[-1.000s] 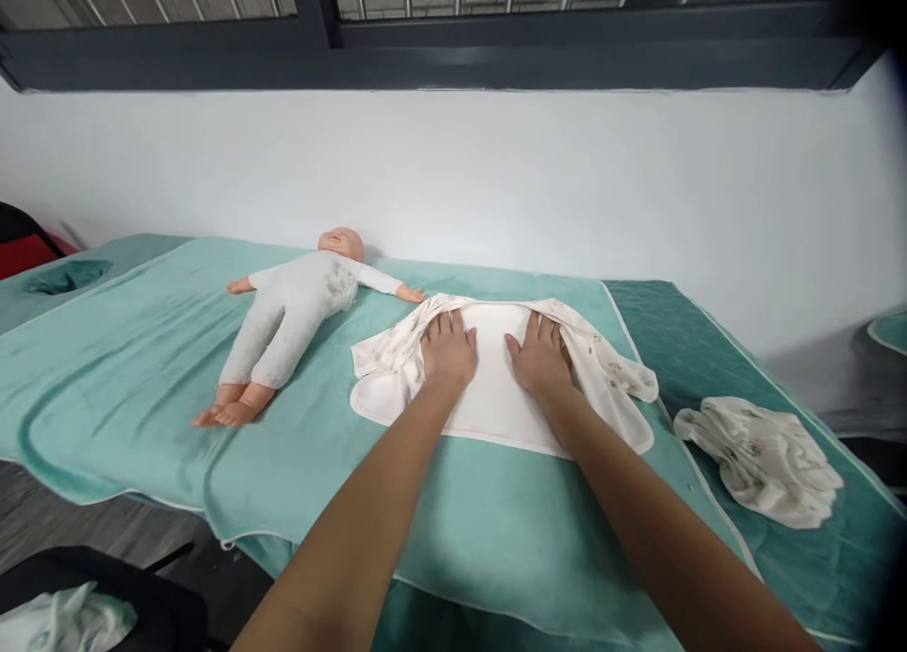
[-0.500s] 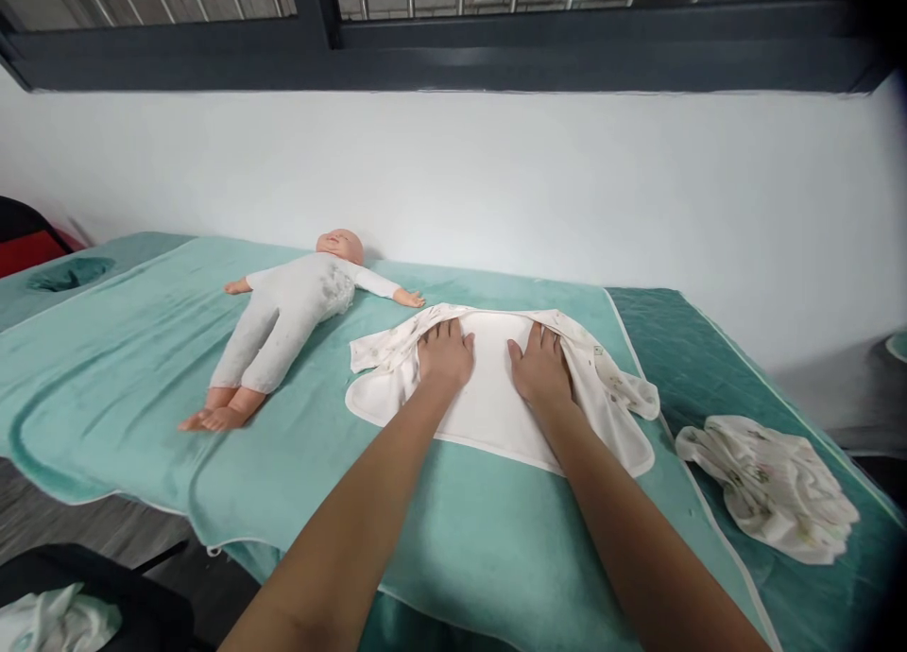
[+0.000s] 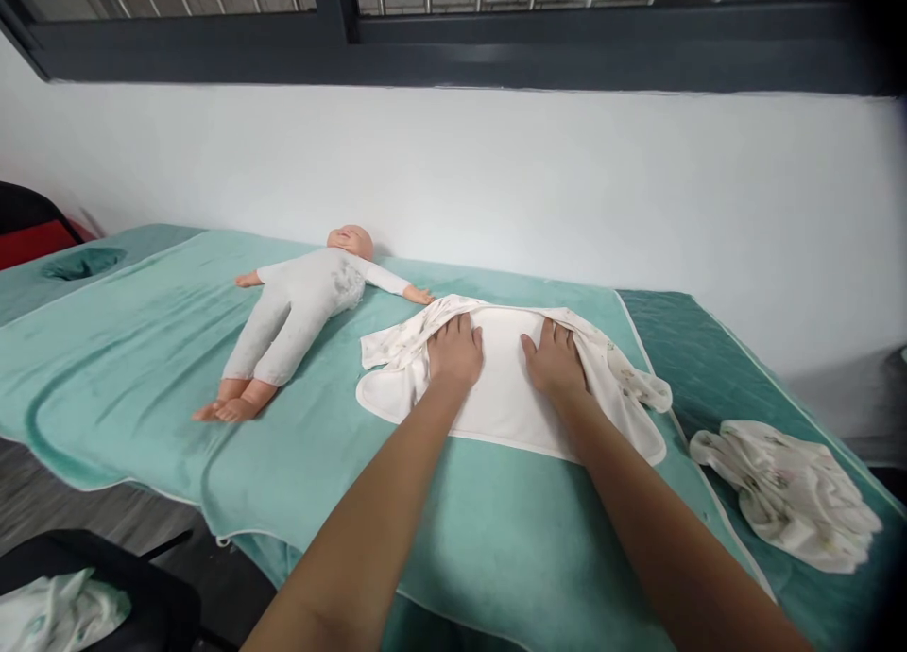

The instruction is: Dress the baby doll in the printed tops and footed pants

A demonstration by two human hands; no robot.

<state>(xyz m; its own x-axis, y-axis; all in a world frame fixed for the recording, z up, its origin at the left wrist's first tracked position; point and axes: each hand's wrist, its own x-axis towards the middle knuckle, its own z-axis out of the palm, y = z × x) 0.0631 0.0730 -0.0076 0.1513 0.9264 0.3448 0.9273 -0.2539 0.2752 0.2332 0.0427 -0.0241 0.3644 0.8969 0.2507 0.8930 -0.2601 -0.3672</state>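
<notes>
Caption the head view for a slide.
Left hand and right hand rest on a spread white garment, beside a doll on green cloth.

Plain white shows on the inside of a garment [image 3: 502, 373] between the left hand [image 3: 454, 351] and the right hand [image 3: 557, 361], its sleeves scattered with a small print, against a mint-green sheet [image 3: 340, 482] edged in white. To the left of the left hand, a peach-pink doll [image 3: 308, 288] wears white marked with a grey patch; to the right of the right hand, a white bundle [image 3: 794, 496] with small printed motifs sits on a darker green cover [image 3: 670, 326]. Beyond both hands, a white wall [image 3: 496, 180] meets a dark grey window frame [image 3: 567, 55].
</notes>
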